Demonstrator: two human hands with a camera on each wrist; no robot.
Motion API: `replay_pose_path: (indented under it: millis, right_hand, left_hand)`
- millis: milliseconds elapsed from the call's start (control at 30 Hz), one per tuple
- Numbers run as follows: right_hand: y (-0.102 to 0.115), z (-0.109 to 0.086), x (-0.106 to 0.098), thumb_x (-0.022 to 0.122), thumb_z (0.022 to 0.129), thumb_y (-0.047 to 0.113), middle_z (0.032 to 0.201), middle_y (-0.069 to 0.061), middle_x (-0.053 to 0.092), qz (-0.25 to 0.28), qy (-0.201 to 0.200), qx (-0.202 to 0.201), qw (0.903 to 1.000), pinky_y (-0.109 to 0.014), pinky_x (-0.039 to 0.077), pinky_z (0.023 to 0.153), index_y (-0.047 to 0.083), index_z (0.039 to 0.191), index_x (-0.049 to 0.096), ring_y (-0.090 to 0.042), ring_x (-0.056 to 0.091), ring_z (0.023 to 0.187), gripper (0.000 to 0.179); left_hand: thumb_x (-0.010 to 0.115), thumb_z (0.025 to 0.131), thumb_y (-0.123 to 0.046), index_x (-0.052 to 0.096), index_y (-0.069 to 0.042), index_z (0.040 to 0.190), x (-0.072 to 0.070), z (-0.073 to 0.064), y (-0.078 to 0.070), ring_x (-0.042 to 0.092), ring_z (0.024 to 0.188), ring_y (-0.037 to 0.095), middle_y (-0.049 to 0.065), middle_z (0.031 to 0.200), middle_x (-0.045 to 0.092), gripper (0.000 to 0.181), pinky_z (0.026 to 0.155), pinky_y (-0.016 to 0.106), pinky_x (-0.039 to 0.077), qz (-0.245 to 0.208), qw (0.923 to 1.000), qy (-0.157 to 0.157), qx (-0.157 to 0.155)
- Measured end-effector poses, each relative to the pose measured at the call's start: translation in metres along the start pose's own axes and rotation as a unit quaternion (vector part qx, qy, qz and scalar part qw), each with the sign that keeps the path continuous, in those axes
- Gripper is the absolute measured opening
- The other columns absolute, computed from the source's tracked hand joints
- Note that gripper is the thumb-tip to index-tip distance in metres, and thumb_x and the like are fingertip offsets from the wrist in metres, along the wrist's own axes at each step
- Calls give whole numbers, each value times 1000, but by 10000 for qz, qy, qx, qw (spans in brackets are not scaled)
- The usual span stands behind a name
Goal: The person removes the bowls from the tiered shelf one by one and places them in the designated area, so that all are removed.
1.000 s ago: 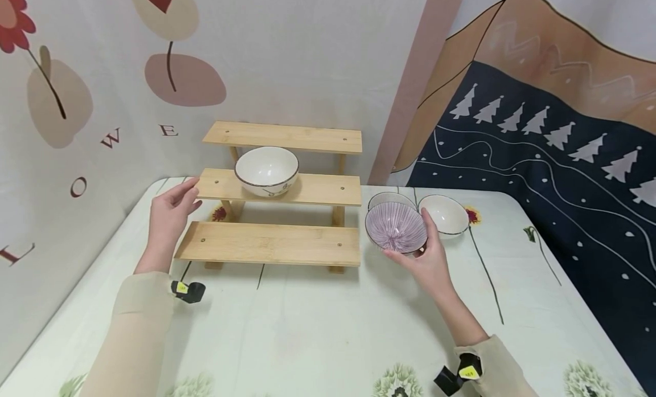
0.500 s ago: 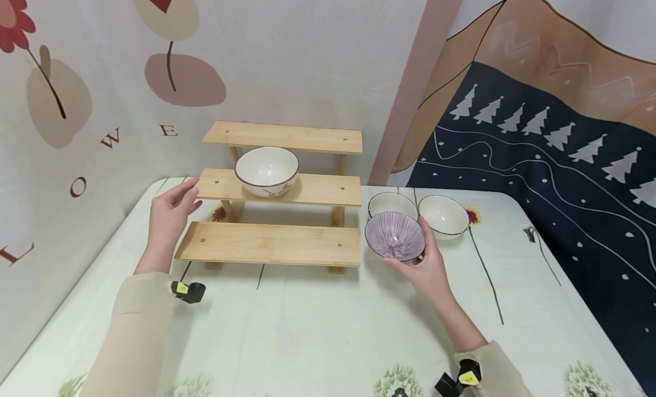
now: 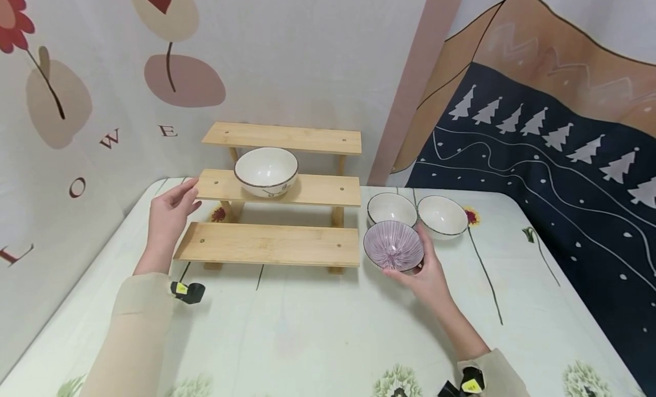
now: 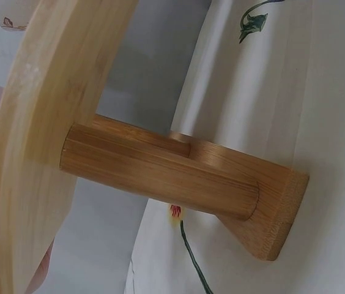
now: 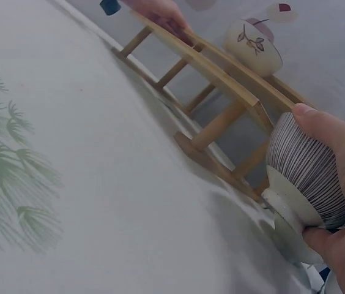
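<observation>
My right hand (image 3: 420, 271) holds a small bowl with purple stripes (image 3: 393, 246) by its right side, tilted so its inside shows. In the right wrist view the striped bowl (image 5: 310, 168) has a plain pale foot, with a thumb near the rim and a finger by the base. A three-tier wooden shelf (image 3: 271, 243) stands to the left. My left hand (image 3: 173, 209) pinches the left end of its middle board; in the left wrist view the board (image 4: 44, 141) hides most of that hand. On the middle board sits a larger white bowl (image 3: 266, 170) with a dark rim.
Behind the striped bowl, two white bowls stand side by side on the flowered tablecloth, a left one (image 3: 392, 208) and a right one (image 3: 443, 216). A printed cloth (image 3: 307, 55) hangs behind the shelf, and a dark tree-patterned one (image 3: 553, 158) hangs at right.
My right hand has brought the striped bowl a little toward me, away from the two white bowls, so more of the left one shows. The left hand stays on the shelf.
</observation>
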State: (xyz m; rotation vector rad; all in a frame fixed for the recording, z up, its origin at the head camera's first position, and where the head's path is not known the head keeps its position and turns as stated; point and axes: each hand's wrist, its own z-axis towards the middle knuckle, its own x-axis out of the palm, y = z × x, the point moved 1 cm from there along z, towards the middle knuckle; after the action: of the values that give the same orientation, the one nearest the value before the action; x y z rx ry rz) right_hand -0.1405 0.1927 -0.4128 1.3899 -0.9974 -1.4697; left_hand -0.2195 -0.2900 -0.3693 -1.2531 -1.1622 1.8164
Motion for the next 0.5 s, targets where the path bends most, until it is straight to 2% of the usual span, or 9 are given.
replay_pose_path:
  millis: [100,200,500]
  right_hand:
    - [-3,-1,1,85,76,3,161,-21,26,-40,193,-36,9998,-31,48,111,13,161,8,-38,41,139,114]
    - [-8,-2,1,86,75,4,160,-22,26,-100,347,-151,9992,-45,47,113,12,161,8,-40,40,140,116]
    - [-17,-2,2,87,75,9,166,-20,13,-248,614,-376,9971,-59,43,115,12,161,4,-45,35,143,119]
  left_hand:
    - [49,105,-32,49,-4,146,0,0,0,61,125,5,13,154,46,50,92,6,53,44,10000,0,-15]
    - [48,105,-32,48,-4,146,0,0,0,61,126,8,13,154,46,50,92,6,53,65,10000,19,-3]
    - [50,104,-32,49,-5,146,-1,1,1,62,116,-5,15,154,46,50,90,6,54,-20,10000,41,-26]
